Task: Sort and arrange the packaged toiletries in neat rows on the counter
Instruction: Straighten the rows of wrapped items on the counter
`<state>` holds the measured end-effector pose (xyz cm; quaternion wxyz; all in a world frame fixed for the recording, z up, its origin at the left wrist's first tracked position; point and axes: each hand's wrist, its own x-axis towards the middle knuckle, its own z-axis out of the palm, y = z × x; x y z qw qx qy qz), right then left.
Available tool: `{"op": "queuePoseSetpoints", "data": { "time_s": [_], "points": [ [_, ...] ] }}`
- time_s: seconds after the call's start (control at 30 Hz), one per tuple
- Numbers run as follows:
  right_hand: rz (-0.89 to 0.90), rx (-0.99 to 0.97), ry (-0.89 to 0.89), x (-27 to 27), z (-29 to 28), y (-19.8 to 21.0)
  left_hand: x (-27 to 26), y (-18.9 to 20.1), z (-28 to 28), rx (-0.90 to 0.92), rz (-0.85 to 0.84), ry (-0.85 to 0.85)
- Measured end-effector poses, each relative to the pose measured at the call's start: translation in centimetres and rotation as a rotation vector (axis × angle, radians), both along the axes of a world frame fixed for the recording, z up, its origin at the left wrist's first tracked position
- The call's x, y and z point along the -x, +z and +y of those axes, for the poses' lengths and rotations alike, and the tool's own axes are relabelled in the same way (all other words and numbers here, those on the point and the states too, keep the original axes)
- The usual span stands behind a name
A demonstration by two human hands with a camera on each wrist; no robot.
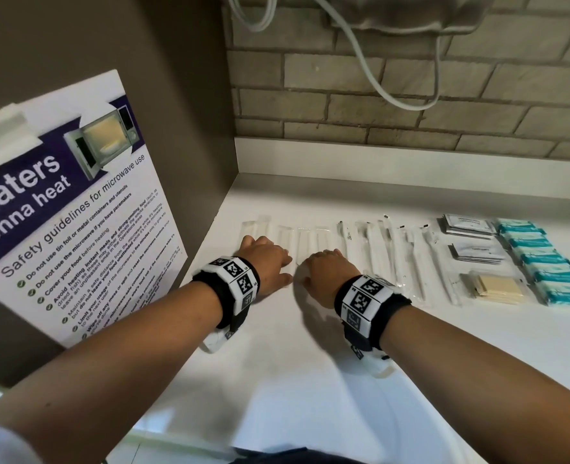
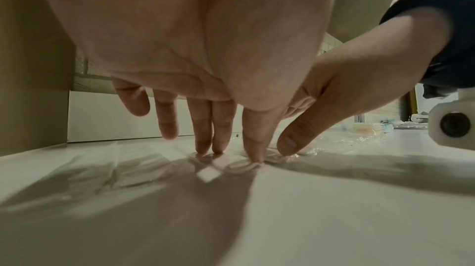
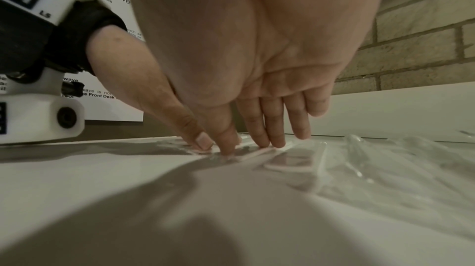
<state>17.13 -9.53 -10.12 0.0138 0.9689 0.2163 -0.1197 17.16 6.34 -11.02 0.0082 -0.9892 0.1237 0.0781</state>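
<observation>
Both flat hands, left hand (image 1: 266, 264) and right hand (image 1: 330, 275), press straight fingertips onto crinkly clear sleeves (image 1: 305, 241).

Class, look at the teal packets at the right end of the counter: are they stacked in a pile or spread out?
Spread out. The teal packets lie side by side in one row on the counter.

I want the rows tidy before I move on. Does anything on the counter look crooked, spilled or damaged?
Nothing looks spilled or torn. The clear packets under the left hand and right hand have uneven far ends, so that row is slightly ragged. The teal packets and beige packets sit in order.
</observation>
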Motion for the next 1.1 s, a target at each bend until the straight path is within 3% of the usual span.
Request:
{"op": "queuePoseSetpoints", "data": {
  "time_s": [0.2, 0.37, 0.57, 0.8, 1.1],
  "points": [
    [-0.021, -0.024, 0.007, 0.2, 0.4, 0.5, 0.3, 0.5, 0.3, 0.045, -0.019, 0.02],
    [-0.038, -0.068, 0.074, 0.1, 2.3, 0.7, 0.2, 0.9, 2.1, 0.097, -0.056, 0.247],
    [-0.006, -0.078, 0.141, -0.6, 5.3, 0.2, 0.8, 0.6, 4.0, -0.027, 0.062, 0.333],
    [0.028, 0.013, 0.138, -1.6, 7.2, 0.2, 1.4, 1.2, 4.4, -0.045, 0.034, 0.274],
    [0.018, -0.036, 0.113, -0.6, 6.9, 1.0, 1.6, 1.3, 5.0, -0.086, 0.048, 0.299]
  ]
}}
